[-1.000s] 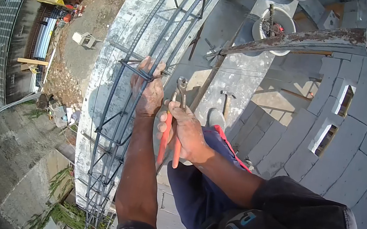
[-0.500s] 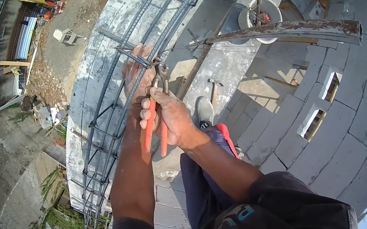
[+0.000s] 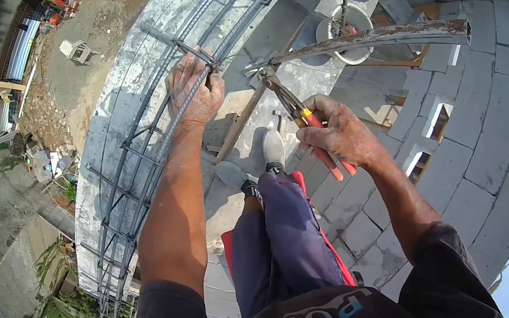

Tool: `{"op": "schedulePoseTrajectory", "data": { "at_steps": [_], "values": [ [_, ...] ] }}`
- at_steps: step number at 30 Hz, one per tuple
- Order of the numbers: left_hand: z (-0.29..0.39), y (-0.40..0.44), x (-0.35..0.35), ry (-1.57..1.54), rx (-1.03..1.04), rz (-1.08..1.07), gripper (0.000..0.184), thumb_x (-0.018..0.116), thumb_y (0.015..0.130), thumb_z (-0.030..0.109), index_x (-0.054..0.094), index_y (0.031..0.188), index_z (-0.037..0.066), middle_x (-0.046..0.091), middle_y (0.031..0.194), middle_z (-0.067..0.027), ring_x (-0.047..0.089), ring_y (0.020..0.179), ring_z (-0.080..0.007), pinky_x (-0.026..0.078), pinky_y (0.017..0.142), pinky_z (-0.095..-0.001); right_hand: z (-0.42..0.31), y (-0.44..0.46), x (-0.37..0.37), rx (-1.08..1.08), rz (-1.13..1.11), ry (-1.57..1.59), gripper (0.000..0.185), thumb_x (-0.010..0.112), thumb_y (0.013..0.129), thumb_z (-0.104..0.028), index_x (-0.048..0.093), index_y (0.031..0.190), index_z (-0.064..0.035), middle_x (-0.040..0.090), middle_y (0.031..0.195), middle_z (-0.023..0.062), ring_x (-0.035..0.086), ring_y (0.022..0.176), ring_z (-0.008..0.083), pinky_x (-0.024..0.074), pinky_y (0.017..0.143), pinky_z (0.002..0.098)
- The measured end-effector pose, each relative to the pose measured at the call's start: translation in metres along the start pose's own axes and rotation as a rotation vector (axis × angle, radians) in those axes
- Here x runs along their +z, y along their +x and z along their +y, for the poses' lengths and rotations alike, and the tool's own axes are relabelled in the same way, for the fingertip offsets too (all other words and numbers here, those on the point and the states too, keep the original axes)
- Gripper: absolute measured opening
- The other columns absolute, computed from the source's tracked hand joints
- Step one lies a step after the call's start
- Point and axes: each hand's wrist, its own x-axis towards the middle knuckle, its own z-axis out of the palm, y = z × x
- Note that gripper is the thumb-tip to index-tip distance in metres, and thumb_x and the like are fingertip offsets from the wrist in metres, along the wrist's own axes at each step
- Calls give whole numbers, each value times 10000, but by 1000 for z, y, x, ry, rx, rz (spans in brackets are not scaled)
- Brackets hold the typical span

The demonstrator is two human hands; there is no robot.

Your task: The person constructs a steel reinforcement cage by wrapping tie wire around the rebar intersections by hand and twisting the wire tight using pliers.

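1. The right hand (image 3: 339,134) is closed around the red-and-yellow handles of the metal pincers (image 3: 305,114), its fingers wrapped over the grips and its thumb along the near side. The pincers' head points away from these fingers, toward the left hand, and is apart from the steel bars; whether its jaws meet is too small to tell.

2. The left hand (image 3: 193,99) is at the rebar cage (image 3: 179,115), its fingertips at a cross tie (image 3: 195,53) and its thumb spread away from them. One long bar passes over the back of the hand. Whether these fingers pinch anything I cannot tell.

3. The cage runs beyond the left fingertips and back past the wrist, above a pale concrete surface (image 3: 147,72).

4. The pincers look fairly light but rigid, heavier toward the head; the coloured sleeves should give the surest hold, well back from the head.

5. The cage is probably heavy and stiff as a whole, its ribbed bars rough rather than slippery. A bare length of bar beside a tie seems the safest hold, clear of the ends.

6. Beyond the right fingers lie a rusty metal beam (image 3: 385,37) and a white bucket (image 3: 356,56).
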Motion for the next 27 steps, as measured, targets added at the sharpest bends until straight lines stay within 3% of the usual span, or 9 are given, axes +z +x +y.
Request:
{"op": "schedulePoseTrajectory", "data": {
  "at_steps": [3, 7, 10, 11, 14, 15, 20, 23, 27],
  "values": [
    [6, 2, -8, 42, -11, -76, 568, 690, 828, 305, 583, 1366, 157, 546, 1454, -98, 491, 1347, -292, 375, 1113, -509, -49, 2, -36, -54, 3, -627, 462, 730, 830, -275, 571, 1206, -57, 683, 816, 154, 694, 790, 314, 523, 788, 447],
    [7, 3, -9, 34, -24, -87, 620, 741, 793, 357, 579, 1356, 155, 534, 1456, -104, 500, 1329, -305, 375, 1109, -517, -96, 29, -44, -140, -123, -1041, 377, 679, 865, -149, 614, 1234, -105, 688, 1003, 173, 692, 1001, 338, 515, 922, 507],
    [5, 4, -7, 28, -41, -83, 618, 756, 788, 357, 581, 1347, 159, 537, 1451, -91, 504, 1323, -303, 378, 1104, -514, -88, 62, -39, -640, 116, -1627, 398, 664, 900, -188, 616, 1291, -130, 655, 1138, 189, 622, 1156, 324, 464, 938, 511],
    [4, 4, -8, 21, -44, -80, 612, 759, 788, 351, 583, 1343, 160, 541, 1447, -86, 505, 1321, -303, 380, 1102, -513, -95, 75, -35, -567, 56, -1692, 454, 675, 912, -253, 616, 1357, -183, 617, 1237, 162, 545, 1248, 322, 414, 1008, 539],
    [8, 3, -10, -35, -60, -65, 554, 758, 798, 329, 599, 1306, 175, 558, 1427, -63, 498, 1332, -293, 384, 1100, -512, -103, 95, -32, -709, 20, -1781, 479, 664, 920, -262, 601, 1394, -230, 615, 1244, 154, 536, 1258, 315, 398, 1047, 541],
    [7, 4, -9, -39, -58, -61, 543, 759, 798, 329, 602, 1295, 178, 561, 1423, -58, 495, 1336, -290, 385, 1100, -512, -115, 92, -26, -618, -19, -1730, 500, 723, 862, -178, 653, 1351, -253, 613, 1261, 125, 513, 1295, 268, 347, 1139, 507],
    [12, 7, -17, -78, -78, -101, 402, 733, 822, 341, 649, 1178, 175, 578, 1407, -6, 460, 1387, -249, 340, 1141, -498, -123, 104, -34, -721, -115, -1823, 421, 679, 914, -241, 659, 1332, -284, 606, 1252, 96, 523, 1277, 268, 345, 1136, 535],
    [9, 6, -15, -117, -31, -99, 605, 764, 813, 280, 560, 1362, 129, 529, 1414, -130, 481, 1331, -336, 358, 1097, -546, -120, 110, -39, -779, -109, -1848, 374, 675, 920, -258, 671, 1294, -281, 606, 1207, 74, 530, 1247, 256, 363, 1102, 525],
    [5, 5, -12, -94, 6, -106, 561, 724, 833, 268, 571, 1340, 83, 562, 1381, -132, 494, 1334, -335, 364, 1098, -549, -134, 96, -31, -695, -195, -1972, 309, 668, 928, -253, 674, 1237, -259, 594, 1171, 50, 512, 1221, 233, 383, 1047, 488]
  ]
}}
